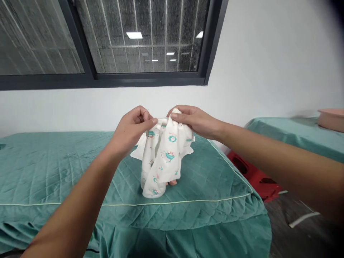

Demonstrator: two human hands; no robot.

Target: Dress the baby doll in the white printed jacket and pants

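Observation:
A white baby garment [168, 154] with small teal and pink cartoon prints hangs between my two hands above the bed. My left hand [134, 123] pinches its upper left edge between thumb and fingers. On the other side, my right hand [192, 120] grips the bunched top edge, thumb in front. The lower part of the cloth drapes down in loose folds close to the bed cover. Behind it, white scalloped edges stick out left and right. A small skin-coloured piece [172, 182] peeks out under the cloth; the rest of it is hidden, so I cannot tell what it is.
A green quilted cover [67, 161] spreads over the bed before me. At the right stand a red plastic stool [252, 175] and another green-covered surface [282, 130] with a pink basin [331, 120]. A dark-framed window [145, 77] is in the white wall behind.

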